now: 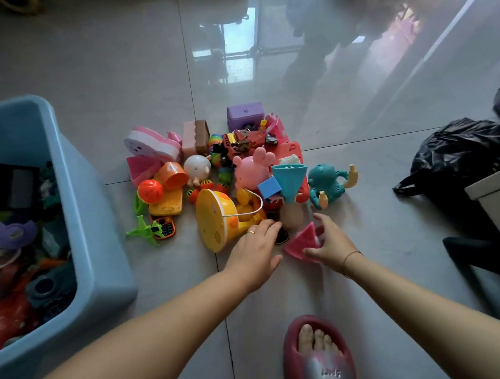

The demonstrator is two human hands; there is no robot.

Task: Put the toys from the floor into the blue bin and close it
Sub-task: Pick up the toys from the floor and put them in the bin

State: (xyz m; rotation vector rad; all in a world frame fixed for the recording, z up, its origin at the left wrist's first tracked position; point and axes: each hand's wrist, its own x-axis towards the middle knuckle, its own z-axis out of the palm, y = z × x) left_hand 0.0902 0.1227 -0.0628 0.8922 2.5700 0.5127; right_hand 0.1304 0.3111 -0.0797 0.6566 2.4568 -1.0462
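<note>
The blue bin [98, 244] fills the left side of the frame, a pale blue plastic tub with rounded corners and a thick rim; its left and lower parts are cut off by the frame edge. It stands open, with no lid on it, and already holds a jumble of toys, among them a purple flower-shaped piece [13, 234] and a dark flat rectangle [13, 188]; most of what lies in it is too shadowed to name.

The pile of toys [227, 173] lies on the glossy tiled floor [116, 65] in the middle of the frame, to the right of the bin and apart from it. Largest in it is a yellow domed toy [215, 221] with a white cord, near the lower edge of the pile. Further right stands a teal elephant [328, 184], and in the middle a pink pig figure [252, 170]. A purple box [245, 115] sits at the far edge, an orange ball [150, 191] at the left, and a small orange phone [164, 226] beside a green piece.

The left hand [253, 254] rests palm down on the near end of the yellow toy, fingers spread over small dark pieces that they partly hide; whether it grips anything cannot be told. The right hand [332, 242] has its curled fingers closed around a pink triangular piece [304, 243].
</note>
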